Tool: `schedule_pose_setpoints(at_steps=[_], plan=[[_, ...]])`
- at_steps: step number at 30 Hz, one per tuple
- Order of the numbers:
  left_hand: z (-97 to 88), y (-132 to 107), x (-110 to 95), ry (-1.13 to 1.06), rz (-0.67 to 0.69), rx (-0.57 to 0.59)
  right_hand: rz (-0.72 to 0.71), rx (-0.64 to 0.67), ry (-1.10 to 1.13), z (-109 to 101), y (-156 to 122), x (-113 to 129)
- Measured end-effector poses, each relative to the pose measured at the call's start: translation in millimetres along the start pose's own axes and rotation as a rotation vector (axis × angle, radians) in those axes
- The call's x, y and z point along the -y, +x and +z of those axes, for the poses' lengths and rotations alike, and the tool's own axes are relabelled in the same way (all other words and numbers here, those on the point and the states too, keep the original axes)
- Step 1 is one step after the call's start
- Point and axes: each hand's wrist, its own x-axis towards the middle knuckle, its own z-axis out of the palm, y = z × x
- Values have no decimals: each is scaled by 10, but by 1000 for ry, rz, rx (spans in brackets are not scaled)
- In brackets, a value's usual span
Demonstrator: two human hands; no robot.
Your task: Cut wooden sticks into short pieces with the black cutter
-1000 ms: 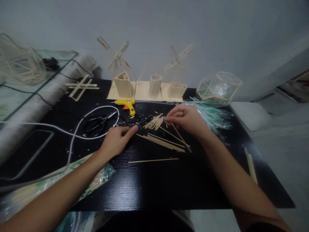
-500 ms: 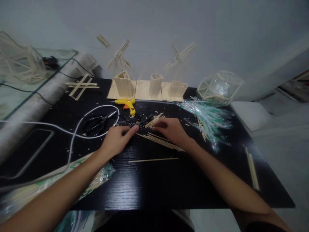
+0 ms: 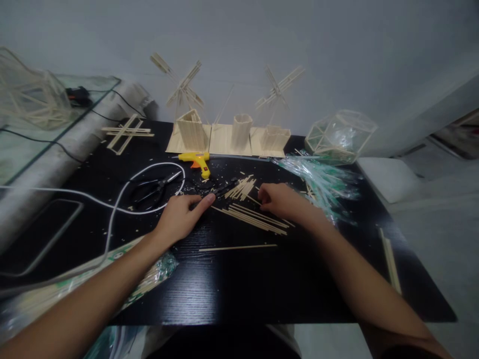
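Gripping black pliers (image 3: 225, 187) in the head view, the left hand (image 3: 181, 217) does best to steady their tip beside the short sticks (image 3: 241, 189), while the right hand (image 3: 276, 199), curled near the long sticks (image 3: 254, 220), contents impossible to tell, should work clear.

At far left, you have a glass top (image 3: 22, 155) bearing a faceted frame (image 3: 37, 94) and a small black device (image 3: 79, 97). A white cable (image 3: 56, 190) loops near your left; a many-sided model (image 3: 341, 135) sits far right, before the grey wall (image 3: 239, 35).
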Motion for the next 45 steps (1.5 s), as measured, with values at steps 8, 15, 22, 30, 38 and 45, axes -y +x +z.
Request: schedule_pose_setpoints(at_steps=[8,15,22,30,38,45], plan=[[4,-1,10,-5,2,-2,-64,-15,-12,-54,-53,45],[-14,-14,-13,-15,18,-3,-111,54,-33,-39,-115,178],[-12,-8,-32,-18,18,-1,-93,77,-9,-4,-124,195],[-29,-16,-60,-15,-3,5,-84,81,-204,97,-184,317],[-20,-13,-51,-11,7,4,-113,109,-144,154,-164,286],[-18,-14,-54,-29,23,-8,-161,105,-114,200,-172,274]])
